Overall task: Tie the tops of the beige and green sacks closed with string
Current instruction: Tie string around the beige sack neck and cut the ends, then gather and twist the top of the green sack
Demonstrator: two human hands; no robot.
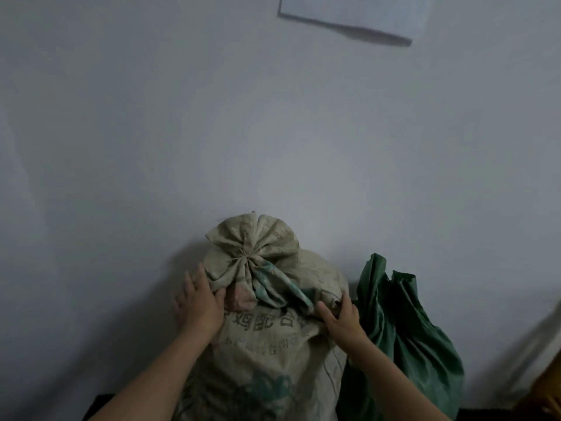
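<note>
- Two bare hands rest on the shoulders of a full beige woven sack point(273, 344), which stands upright in the lower middle of the view against a pale grey wall point(151, 132).
- The sack's mouth is already gathered into a fanned rosette above its body, cinched at the centre by a thin pale string point(243, 256). Dark printed characters and a faded green mark run down its front.
- The left hand point(198, 305) lies flat on the sack's upper left side. Its fingers are straight, slightly spread and pointing upward, and the thumb presses into the folds just under the rosette. The hand is relaxed and apart, clasping nothing.
- The left forearm rises diagonally from the bottom left edge.
- The right hand point(340, 320) sits on the upper right shoulder of the sack. Its thumb stretches leftward across the front and its fingers curl over the far edge, clamped on a ridge of the fabric.
- The right forearm comes in from the lower right and passes in front of a dark green woven sack point(406, 335).
- This green sack stands just beside the beige one, on its right and against it. It is slumped, with its top loose and the edges standing up in slack points.
- High on the wall a white rectangular sheet point(349, 16) hangs tilted, with a dark shadow under its lower edge.
</note>
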